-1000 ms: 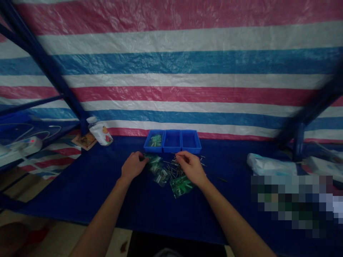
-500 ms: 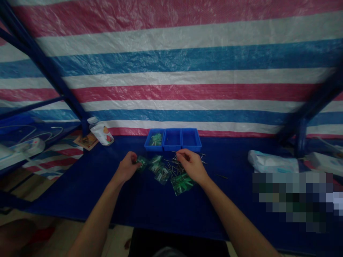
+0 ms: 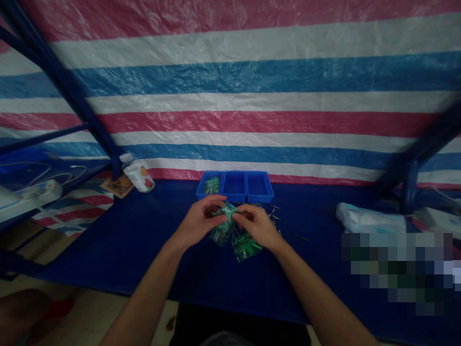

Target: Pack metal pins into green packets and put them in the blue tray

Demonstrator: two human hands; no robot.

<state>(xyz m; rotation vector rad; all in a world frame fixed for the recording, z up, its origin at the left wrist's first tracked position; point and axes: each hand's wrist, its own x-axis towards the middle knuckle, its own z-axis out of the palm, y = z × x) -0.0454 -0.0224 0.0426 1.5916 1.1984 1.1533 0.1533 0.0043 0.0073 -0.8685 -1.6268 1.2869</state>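
Note:
Between my two hands is a small clear plastic bag (image 3: 227, 209) with a greenish look. My left hand (image 3: 201, 218) pinches it from the left. The fingertips of my right hand (image 3: 256, 223) close on its right side; whether they also hold a small metal piece is hidden. Below the hands lie another small bag with metal pieces (image 3: 220, 235) and a bag of bright green pieces (image 3: 247, 247). Thin metal pins (image 3: 275, 218) are scattered behind and beside my right hand. One dark pin (image 3: 301, 237) lies apart on the right.
Three joined blue bins (image 3: 235, 198) stand behind the hands; small bags (image 3: 211, 185) fill part of the left one. A white bottle (image 3: 139, 175) is at the back left. A white plastic package (image 3: 370, 218) lies right on the blue table (image 3: 201, 283). Blue frame bars flank both sides.
My left hand has moved right with the small bag and met my right hand over the pile. The right hand's fingers have come onto the bag.

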